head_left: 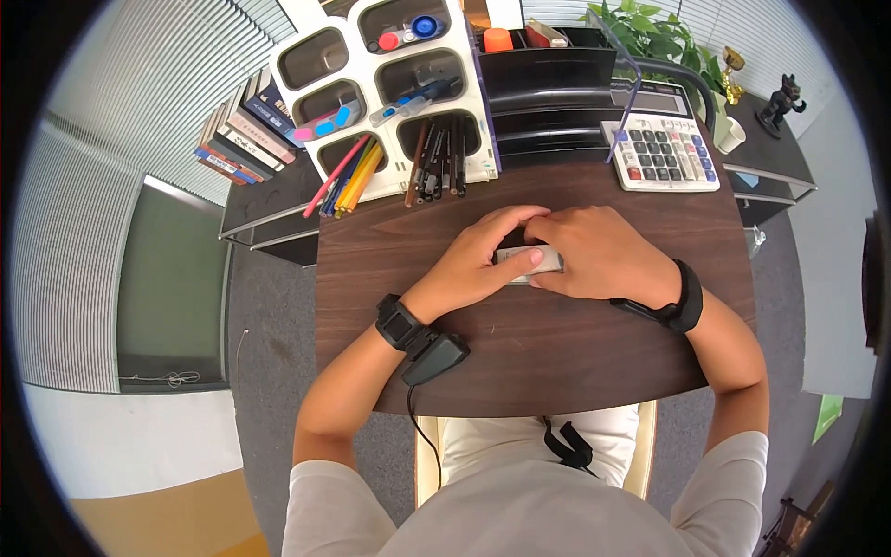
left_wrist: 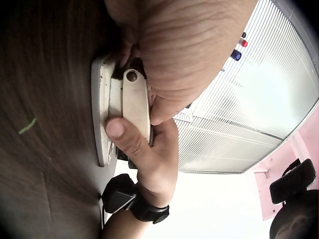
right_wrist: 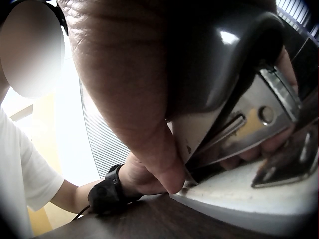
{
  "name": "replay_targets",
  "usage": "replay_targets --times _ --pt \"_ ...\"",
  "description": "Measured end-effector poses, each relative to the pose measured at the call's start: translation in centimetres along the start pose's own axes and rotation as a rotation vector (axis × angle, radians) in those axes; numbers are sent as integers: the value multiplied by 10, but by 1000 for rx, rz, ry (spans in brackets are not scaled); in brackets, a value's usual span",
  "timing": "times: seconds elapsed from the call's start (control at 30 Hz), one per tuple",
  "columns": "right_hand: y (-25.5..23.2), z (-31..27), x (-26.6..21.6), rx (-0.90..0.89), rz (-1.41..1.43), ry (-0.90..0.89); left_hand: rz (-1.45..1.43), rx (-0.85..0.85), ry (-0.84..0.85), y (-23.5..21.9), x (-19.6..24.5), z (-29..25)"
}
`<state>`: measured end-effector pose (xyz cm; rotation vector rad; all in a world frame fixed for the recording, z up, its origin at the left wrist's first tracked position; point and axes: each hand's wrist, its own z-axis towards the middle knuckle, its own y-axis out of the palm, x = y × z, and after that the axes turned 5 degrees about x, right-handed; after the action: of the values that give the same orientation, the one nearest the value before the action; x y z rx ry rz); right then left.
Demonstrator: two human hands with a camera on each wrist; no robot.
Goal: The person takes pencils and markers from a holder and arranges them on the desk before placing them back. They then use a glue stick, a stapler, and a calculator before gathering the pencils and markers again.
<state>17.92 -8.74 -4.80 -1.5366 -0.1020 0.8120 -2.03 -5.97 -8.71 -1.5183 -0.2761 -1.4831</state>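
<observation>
Between my hands on the desk is a small stapler, mostly covered by them, its long side across my front. My left hand curls round its left part, thumb over the near side. From the right, my right hand grips it, its thumb low at the near edge. In the left wrist view, the pale side arm has a round pivot, and the right thumb presses by the base. The right wrist view shows a glossy dark top, a metal head and a white base with a metal plate.
A white organizer with pencils and pens stands at the back left of the desk. Behind my hands is a black tray rack. A calculator lies at the back right. A cable hangs from the left wrist device.
</observation>
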Motion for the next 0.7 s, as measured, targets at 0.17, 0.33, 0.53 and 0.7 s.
replay_targets --times 0.17,0.33,0.53,0.7 --pt "0 0 0 -2 7 22 4 8 27 0 -1 0" --pt "-1 -1 -1 0 23 19 -1 3 5 0 1 0" --pt "-2 0 -2 11 9 14 -10 0 6 0 2 0" --pt "1 -1 1 18 14 -10 2 6 2 0 3 0"
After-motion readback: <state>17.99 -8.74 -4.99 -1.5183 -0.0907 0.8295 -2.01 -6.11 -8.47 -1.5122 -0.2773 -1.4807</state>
